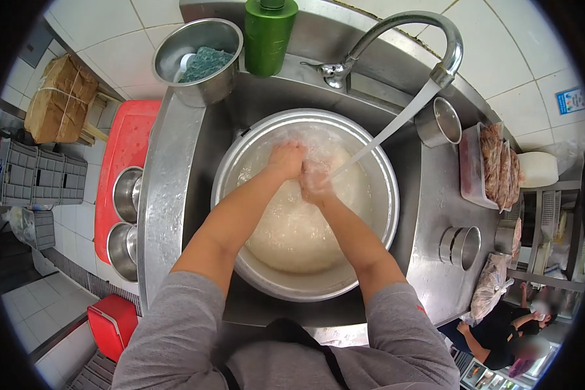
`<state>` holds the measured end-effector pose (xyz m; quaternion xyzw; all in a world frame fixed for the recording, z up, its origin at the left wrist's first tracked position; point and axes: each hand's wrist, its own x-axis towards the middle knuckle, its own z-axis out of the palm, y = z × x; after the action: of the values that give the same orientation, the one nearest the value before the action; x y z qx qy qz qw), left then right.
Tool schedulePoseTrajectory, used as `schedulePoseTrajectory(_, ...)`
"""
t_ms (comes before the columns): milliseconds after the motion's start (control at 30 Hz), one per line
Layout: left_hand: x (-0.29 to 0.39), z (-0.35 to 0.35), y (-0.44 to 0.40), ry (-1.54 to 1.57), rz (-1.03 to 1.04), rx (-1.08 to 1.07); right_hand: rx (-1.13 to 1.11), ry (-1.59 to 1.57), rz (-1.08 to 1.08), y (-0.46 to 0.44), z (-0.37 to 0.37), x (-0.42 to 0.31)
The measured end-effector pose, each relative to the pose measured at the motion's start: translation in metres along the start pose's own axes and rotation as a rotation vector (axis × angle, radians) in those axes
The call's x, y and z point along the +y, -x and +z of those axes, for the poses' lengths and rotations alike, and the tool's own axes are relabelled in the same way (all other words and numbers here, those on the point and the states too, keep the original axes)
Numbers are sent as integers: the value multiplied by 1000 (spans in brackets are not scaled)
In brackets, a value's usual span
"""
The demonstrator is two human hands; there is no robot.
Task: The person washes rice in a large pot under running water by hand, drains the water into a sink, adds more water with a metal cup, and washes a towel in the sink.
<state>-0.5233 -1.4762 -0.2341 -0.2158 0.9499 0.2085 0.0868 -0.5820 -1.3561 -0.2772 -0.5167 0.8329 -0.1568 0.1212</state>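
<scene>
A large round metal pot (385,237) stands in the sink basin, holding cloudy water over a pale, grainy mass (299,244) that looks like rice. My left hand (287,160) is in the upper middle of the pot, its fingers mostly lost in foam and splashing water. Close beside it, my right hand (316,183) is also in the water, and its fingers are blurred by bubbles. Whether either hand grips anything is hidden. From the curved faucet (443,73) a stream of water (387,133) falls into the pot near my right hand.
A steel pot (198,88) with a green scouring pad and a green bottle (266,42) stand behind the sink. On the right are a metal cup (439,122), a tub of meat (478,166) and a steel container (460,247). Other people (494,335) are at far right.
</scene>
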Motion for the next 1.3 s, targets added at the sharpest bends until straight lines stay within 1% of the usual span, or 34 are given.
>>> schedulePoseTrajectory(33, -2, 5, -10, 0, 5, 2, 4, 3, 2, -10, -12, 2)
schedulePoseTrajectory(100, -10, 19, -28, -76, -37, -30, -477, 341, 44, -28, -26, 11)
schedulePoseTrajectory(133, -11, 15, -27, -81, -34, -30, -473, 337, 46, -30, -23, 18)
schedulePoseTrajectory(200, -6, 6, -12, 99, -343, -244, -372, 241, 152, -27, -5, 49)
schedulePoseTrajectory(267, -14, 21, 11, 124, -397, -182, -267, 143, 257, -22, 24, 82)
schedulePoseTrajectory(300, -21, 39, 18, 121, -394, -189, -217, 87, 311, -16, 42, 92)
schedulePoseTrajectory(333, -30, 68, 23, 62, -413, -145, -225, 83, 318, -6, 68, 97)
schedulePoseTrajectory(367, -38, 95, 28, 5, -431, -100, 14, 223, 435, 7, 98, 98)
schedulePoseTrajectory(400, -49, 120, 29, 5, -429, -104, 261, 365, 545, 20, 114, 97)
schedulePoseTrajectory(433, -59, 143, 30, -188, -286, -289, 261, 366, 548, 37, 116, 95)
schedulePoseTrajectory(467, -58, 144, 35, -380, -137, -467, 343, 296, 483, 55, 115, 94)
schedulePoseTrajectory(500, -56, 143, 43, -383, -132, -462, 426, 225, 417, 65, 111, 96)
schedulePoseTrajectory(567, -41, 107, 72, -121, -300, -461, -775, 479, 172, 76, 70, 89)
schedulePoseTrajectory(600, -34, 99, 84, -124, -296, -462, -775, 476, 177, 85, 57, 83)
schedulePoseTrajectory(667, -23, 87, 103, -187, -227, -573, -990, 397, 187, 104, 42, 72)
schedulePoseTrajectory(700, -19, 83, 111, -194, -225, -575, -987, 390, 190, 113, 36, 67)
schedulePoseTrajectory(767, -11, 80, 127, -168, -247, -522, -758, 257, 417, 135, 32, 59)
schedulePoseTrajectory(800, -19, 95, 128, -174, -244, -524, -757, 251, 421, 140, 33, 58)
schedulePoseTrajectory(833, -33, 124, 128, -197, -153, -495, -690, 171, 502, 147, 36, 56)
schedulePoseTrajectory(867, -35, 129, 133, -217, -64, -465, -622, 92, 582, 153, 37, 54)
schedulePoseTrajectory(900, -35, 135, 134, -219, -62, -473, -627, 86, 586, 157, 38, 52)
schedulePoseTrajectory(967, -23, 122, 133, 52, -208, -742, -537, -29, 666, 163, 34, 38)
schedulePoseTrajectory(1000, -20, 126, 139, 51, -206, -747, -540, -31, 669, 167, 40, 33)
schedulePoseTrajectory(1067, -14, 136, 154, 396, -326, -538, -241, -668, 883, 174, 51, 13)
schedulePoseTrajectory(1100, -10, 138, 157, 395, -324, -541, -241, -669, 887, 175, 53, 5)
schedulePoseTrajectory(1167, 5, 127, 164, 1204, -573, -689, -356, -1223, 1172, 171, 28, -28)
schedulePoseTrajectory(1200, 10, 122, 164, 1203, -575, -690, -357, -1224, 1173, 175, 46, -23)
schedulePoseTrajectory(1233, 14, 118, 164, 1441, -686, -750, -350, -1533, 1220, 182, 73, -13)
schedulePoseTrajectory(1267, 14, 117, 165, 1680, -801, -804, -340, -1848, 1252, 180, 81, -17)
schedulePoseTrajectory(1300, 5, 148, 161, 1677, -813, -803, -348, -1853, 1257, 180, 90, -22)
